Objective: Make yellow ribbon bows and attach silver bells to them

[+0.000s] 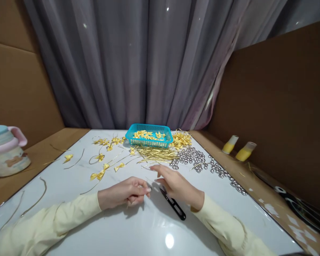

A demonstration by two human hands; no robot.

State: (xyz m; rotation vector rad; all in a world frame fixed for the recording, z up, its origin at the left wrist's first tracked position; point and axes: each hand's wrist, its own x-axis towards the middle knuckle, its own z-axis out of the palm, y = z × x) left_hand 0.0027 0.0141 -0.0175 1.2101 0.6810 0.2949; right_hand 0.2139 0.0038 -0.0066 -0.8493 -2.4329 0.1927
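My left hand (137,191) is closed in a pinch over the middle of the white table. A small dark bit shows at its fingertips, too small to name. Beside it, my right hand (173,183) has its fingers stretched out and the thumb apart, and I see nothing held in it. A faint thin strand appears between the two hands. Under my right hand lies a pair of black thread snips (173,204), its tip near the palm. Just beyond the fingers are a bundle of gold cords (157,154) and scattered silver rings or beads (190,158).
A turquoise basket (149,142) of yellow bows stands at the back, with a bow pile (181,138) to its right. Loose bows (97,175) and cords lie left. A cup (6,153) stands far left; two yellow-and-white cylinders (245,152) are right.
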